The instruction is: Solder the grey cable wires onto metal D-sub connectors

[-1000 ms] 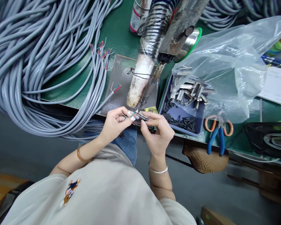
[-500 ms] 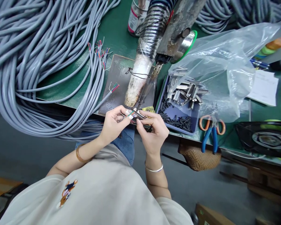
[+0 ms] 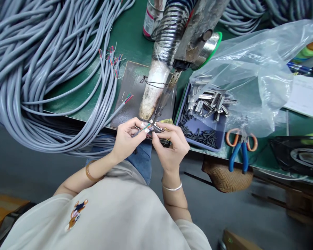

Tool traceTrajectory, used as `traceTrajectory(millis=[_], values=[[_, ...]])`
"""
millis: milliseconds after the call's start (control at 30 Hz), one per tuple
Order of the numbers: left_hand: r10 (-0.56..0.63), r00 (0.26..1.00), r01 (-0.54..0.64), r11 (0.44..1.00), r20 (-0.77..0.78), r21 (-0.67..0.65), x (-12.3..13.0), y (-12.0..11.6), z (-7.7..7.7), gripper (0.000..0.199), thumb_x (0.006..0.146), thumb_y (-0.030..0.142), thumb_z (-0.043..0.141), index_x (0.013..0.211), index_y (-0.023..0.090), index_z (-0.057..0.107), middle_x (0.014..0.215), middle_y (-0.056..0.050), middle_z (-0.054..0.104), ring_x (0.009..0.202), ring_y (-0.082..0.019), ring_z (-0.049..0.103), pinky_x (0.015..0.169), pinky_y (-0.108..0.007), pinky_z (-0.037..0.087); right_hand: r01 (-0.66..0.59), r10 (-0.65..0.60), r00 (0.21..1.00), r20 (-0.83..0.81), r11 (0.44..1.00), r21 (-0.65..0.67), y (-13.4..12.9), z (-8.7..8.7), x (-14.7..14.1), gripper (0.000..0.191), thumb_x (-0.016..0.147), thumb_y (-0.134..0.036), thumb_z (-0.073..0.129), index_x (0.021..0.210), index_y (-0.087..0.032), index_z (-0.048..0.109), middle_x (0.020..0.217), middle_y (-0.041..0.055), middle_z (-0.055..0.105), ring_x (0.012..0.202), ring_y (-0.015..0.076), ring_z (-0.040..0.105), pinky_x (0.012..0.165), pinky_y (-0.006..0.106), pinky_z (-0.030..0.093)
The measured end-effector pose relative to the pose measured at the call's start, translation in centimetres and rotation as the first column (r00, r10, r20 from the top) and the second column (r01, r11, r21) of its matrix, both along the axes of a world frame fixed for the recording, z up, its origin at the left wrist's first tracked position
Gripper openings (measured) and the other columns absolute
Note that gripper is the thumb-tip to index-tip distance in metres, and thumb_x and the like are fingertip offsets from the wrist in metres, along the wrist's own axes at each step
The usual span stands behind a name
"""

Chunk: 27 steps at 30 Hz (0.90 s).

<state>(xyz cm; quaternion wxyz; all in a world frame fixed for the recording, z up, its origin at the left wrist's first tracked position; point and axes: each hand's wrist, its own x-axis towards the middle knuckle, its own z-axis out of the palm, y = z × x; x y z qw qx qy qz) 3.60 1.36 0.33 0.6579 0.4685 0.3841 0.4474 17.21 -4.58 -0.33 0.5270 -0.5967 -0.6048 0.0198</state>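
Observation:
My left hand (image 3: 127,137) pinches the end of a grey cable, its thin coloured wires (image 3: 146,126) fanned toward a small metal connector (image 3: 158,128). White covers wrap the tips of its thumb and a finger. The connector's right end is between the thumb and fingers of my right hand (image 3: 172,144). Just above both hands, the soldering iron (image 3: 165,99) points down with its tip at the wires and connector. Beside it hangs the whitish nozzle of a ribbed hose (image 3: 152,88). Exactly which wire touches which pin is too small to tell.
Grey cables (image 3: 36,69) cover the left side. Right of the hands is a purple tray (image 3: 195,125) of connectors and black sleeves, partly under a plastic bag (image 3: 263,76). Pliers (image 3: 238,152) overhang the table edge. A solder spool (image 3: 210,50) hangs by the iron.
The view has shifted slightly, so the tray, bag and pliers appear farther right. Both hands keep their hold, and the connector is tilted a little differently at the iron's tip.

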Motion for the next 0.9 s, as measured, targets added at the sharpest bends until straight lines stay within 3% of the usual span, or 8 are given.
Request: traceTrajectory(millis=[200, 533, 667, 900], values=[[-0.006, 1.000, 0.007, 0.998, 0.010, -0.055, -0.1, 0.1, -0.2, 0.022, 0.071, 0.021, 0.083, 0.069, 0.016, 0.062, 0.070, 0.001, 0.065, 0.060, -0.006, 0.056, 0.055, -0.016, 0.046, -0.009, 0.008, 1.000, -0.015, 1.000, -0.022, 0.0, -0.2, 0.0, 0.019, 0.085, -0.008, 0.076, 0.083, -0.024, 0.067, 0.098, 0.0008, 0.079, 0.091, 0.0169, 0.076, 0.082, 0.033, 0.063], [-0.099, 0.992, 0.113, 0.978, 0.083, -0.177, -0.5, 0.3, 0.0, 0.032, 0.067, 0.031, 0.092, 0.071, 0.016, 0.065, 0.058, 0.007, 0.059, 0.040, -0.001, 0.036, 0.040, -0.016, 0.031, -0.032, 0.024, 0.995, -0.096, 0.996, -0.083, 0.0, -0.1, 0.2, 0.015, 0.088, -0.013, 0.074, 0.081, -0.024, 0.066, 0.097, 0.0009, 0.079, 0.091, 0.0175, 0.076, 0.083, 0.035, 0.062], [-0.072, 0.997, 0.076, 0.988, 0.033, -0.134, -0.4, 0.2, 0.0, 0.031, 0.068, 0.029, 0.090, 0.070, 0.015, 0.063, 0.067, 0.003, 0.065, 0.044, -0.001, 0.040, 0.041, -0.015, 0.031, -0.022, 0.018, 0.999, -0.039, 0.996, -0.084, 0.1, 0.1, 0.2, 0.015, 0.088, -0.013, 0.074, 0.081, -0.024, 0.067, 0.096, 0.0010, 0.078, 0.091, 0.0185, 0.076, 0.083, 0.036, 0.062], [-0.066, 0.995, 0.073, 0.993, 0.074, -0.095, -0.4, 0.6, 0.4, 0.024, 0.069, 0.024, 0.087, 0.072, 0.015, 0.065, 0.074, 0.001, 0.070, 0.050, -0.003, 0.051, 0.047, -0.015, 0.039, -0.010, 0.010, 1.000, -0.002, 0.998, -0.056, 0.4, 0.8, 0.2, 0.015, 0.087, -0.012, 0.075, 0.081, -0.025, 0.069, 0.097, 0.0010, 0.078, 0.092, 0.0183, 0.075, 0.083, 0.036, 0.062]])
